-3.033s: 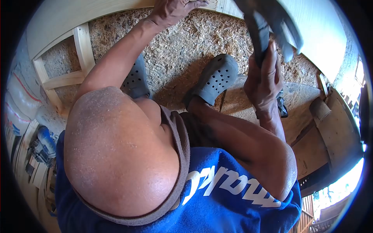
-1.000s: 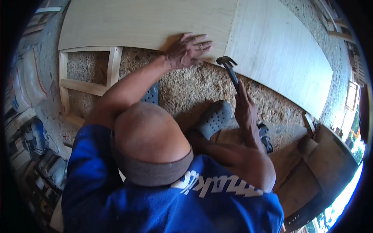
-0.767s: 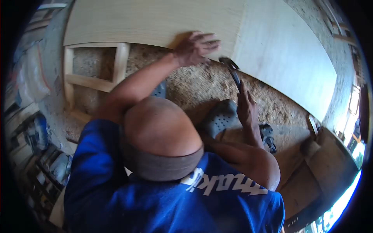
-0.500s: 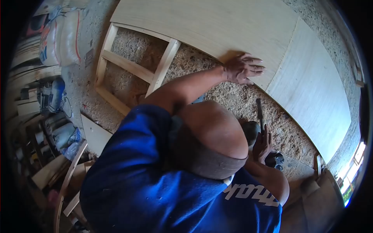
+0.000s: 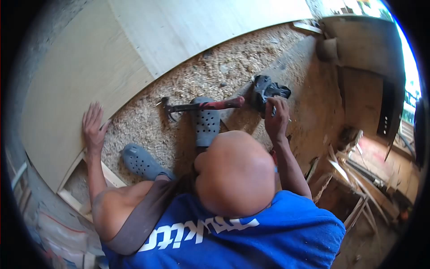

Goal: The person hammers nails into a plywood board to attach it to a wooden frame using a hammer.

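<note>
Now: L hand (image 5: 92, 127) at 9 o'clock of frame, flat, fingers spread, palm down on edge of plywood sheet (image 5: 67, 85); grips nothing. R hand (image 5: 276, 119) at 2 o'clock from the head, fingers curled in, tips at lower edge of dark pouch (image 5: 268, 88) on the sawdust floor (image 5: 215, 67). Thin pale bit by fingertips, too small to ID; can't tell if anything is pinched. Between hands a hammer (image 5: 201, 106) lies on the sawdust, no hand on it: red grip at 3 o'clock end nr pouch, head at 9 o'clock end. Shaft sits at toe of grey clog (image 5: 206, 127). 2nd clog (image 5: 142, 162) at 8 o'clock of first, nr wood frame (image 5: 109, 177).
</note>
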`<state>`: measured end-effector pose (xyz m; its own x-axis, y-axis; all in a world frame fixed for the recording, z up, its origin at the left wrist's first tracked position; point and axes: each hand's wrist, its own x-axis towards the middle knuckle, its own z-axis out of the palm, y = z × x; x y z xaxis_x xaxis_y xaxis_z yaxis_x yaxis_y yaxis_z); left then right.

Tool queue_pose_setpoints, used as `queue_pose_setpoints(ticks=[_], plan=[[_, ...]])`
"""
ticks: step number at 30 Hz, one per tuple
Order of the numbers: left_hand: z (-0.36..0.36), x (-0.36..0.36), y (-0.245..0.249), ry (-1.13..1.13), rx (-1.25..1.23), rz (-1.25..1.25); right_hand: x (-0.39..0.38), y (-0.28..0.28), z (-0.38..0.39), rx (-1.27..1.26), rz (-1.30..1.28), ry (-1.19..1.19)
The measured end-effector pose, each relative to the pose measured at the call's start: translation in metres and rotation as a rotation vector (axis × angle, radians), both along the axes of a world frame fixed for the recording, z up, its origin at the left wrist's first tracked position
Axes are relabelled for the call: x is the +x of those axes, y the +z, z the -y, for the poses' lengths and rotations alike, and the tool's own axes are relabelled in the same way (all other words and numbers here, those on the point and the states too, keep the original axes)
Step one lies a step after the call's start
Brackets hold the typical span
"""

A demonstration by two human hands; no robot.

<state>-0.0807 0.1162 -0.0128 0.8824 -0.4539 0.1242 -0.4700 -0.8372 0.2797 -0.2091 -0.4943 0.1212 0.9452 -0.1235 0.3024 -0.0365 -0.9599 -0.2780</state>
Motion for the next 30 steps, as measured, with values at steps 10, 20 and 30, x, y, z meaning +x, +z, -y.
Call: queue_pose_setpoints(ticks=[10, 20, 30], plan=[[0.011, 0.006, 0.018, 0.005, -0.006, -0.092, 0.027, -0.027, 0.066, -0.168, -0.700, -0.138], [-0.017, -0.021, 0.031, 0.212, -0.066, -0.101, -0.108, -0.048, 0.049, 0.268, -1.800, -0.078], [-0.014, -0.023, 0.032, 0.224, -0.107, -0.088, 0.031, 0.044, 0.019, -0.333, -1.007, -0.047]])
